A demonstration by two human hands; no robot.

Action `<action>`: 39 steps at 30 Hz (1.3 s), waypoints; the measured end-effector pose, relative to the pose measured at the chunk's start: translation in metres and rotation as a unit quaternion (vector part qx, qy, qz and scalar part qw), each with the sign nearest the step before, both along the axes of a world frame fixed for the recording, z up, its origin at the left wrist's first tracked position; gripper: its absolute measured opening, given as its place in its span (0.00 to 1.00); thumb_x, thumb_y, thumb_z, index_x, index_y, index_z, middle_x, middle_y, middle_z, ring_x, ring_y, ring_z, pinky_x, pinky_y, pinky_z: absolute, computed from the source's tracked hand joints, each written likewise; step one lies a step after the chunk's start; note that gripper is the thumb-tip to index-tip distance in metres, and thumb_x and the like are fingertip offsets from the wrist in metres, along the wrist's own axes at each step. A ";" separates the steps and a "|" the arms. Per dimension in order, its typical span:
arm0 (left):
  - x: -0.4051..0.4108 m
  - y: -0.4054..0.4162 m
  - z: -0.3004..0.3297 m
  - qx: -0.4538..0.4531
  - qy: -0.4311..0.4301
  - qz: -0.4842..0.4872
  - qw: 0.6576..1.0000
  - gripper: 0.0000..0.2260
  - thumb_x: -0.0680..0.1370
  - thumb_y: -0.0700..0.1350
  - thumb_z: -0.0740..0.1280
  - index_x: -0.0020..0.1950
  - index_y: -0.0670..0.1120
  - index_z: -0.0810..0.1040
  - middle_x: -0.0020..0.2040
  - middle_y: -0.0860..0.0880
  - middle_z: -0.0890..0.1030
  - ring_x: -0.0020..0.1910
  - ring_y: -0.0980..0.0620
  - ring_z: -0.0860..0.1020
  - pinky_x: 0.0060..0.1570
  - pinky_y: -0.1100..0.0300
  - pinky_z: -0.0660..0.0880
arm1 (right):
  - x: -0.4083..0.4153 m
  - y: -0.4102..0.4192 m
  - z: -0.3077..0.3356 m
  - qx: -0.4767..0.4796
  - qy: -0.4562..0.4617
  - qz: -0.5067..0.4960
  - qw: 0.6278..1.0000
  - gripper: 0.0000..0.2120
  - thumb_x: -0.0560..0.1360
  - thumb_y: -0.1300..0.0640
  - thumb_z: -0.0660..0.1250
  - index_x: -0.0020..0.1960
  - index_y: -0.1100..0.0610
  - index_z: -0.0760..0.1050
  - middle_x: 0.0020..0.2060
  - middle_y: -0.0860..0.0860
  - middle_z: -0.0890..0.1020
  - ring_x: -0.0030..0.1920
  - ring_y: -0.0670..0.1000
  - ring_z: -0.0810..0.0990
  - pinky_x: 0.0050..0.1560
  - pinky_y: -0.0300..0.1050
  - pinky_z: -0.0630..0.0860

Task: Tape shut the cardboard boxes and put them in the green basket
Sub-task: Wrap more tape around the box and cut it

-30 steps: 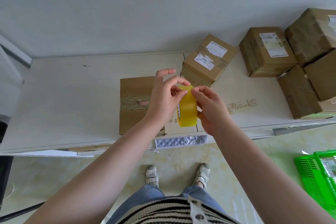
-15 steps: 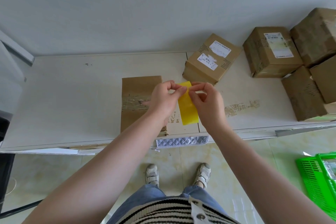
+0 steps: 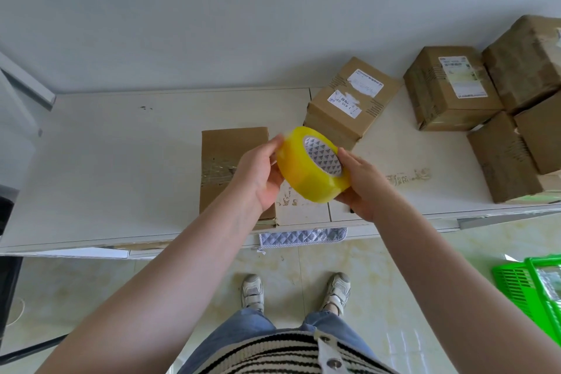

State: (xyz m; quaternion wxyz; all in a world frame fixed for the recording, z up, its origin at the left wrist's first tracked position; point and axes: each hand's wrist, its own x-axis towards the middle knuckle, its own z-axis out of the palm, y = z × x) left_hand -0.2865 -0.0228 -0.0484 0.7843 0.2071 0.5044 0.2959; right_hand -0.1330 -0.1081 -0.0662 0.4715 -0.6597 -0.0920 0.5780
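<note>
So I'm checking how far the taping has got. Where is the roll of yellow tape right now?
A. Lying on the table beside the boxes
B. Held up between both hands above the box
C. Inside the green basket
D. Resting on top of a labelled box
B: the roll of yellow tape is gripped between the left hand and right hand, above the box on the table.

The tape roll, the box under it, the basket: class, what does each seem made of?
Tape roll: glossy translucent yellow plastic film, likely on a printed card core. Box: matte brown cardboard, creased edges. Green basket: moulded plastic, judging by its slotted wall.
</note>
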 end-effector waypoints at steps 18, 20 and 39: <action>0.008 0.014 -0.009 0.138 0.144 -0.100 0.975 0.16 0.79 0.50 0.67 0.62 0.41 0.74 0.47 0.49 0.78 0.47 0.51 0.75 0.46 0.58 0.72 | 0.017 -0.002 -0.013 0.041 0.056 -0.099 0.993 0.09 0.77 0.54 0.67 0.55 0.56 0.81 0.40 0.51 0.84 0.41 0.49 0.82 0.37 0.43 0.79; 0.000 0.021 -0.009 0.282 0.256 -0.111 0.918 0.16 0.79 0.48 0.67 0.63 0.43 0.71 0.55 0.49 0.75 0.53 0.53 0.73 0.48 0.60 0.71 | 0.018 -0.003 -0.024 0.006 0.005 -0.121 0.993 0.07 0.76 0.54 0.69 0.53 0.52 0.81 0.41 0.48 0.83 0.43 0.48 0.79 0.39 0.42 0.75; -0.092 0.034 -0.080 0.206 0.441 -0.147 0.861 0.26 0.75 0.57 0.71 0.64 0.43 0.68 0.58 0.47 0.78 0.58 0.43 0.78 0.47 0.57 0.70 | -0.075 0.031 -0.025 0.046 -0.404 0.105 0.907 0.21 0.81 0.58 0.58 0.74 0.50 0.66 0.59 0.51 0.79 0.48 0.39 0.79 0.41 0.29 0.70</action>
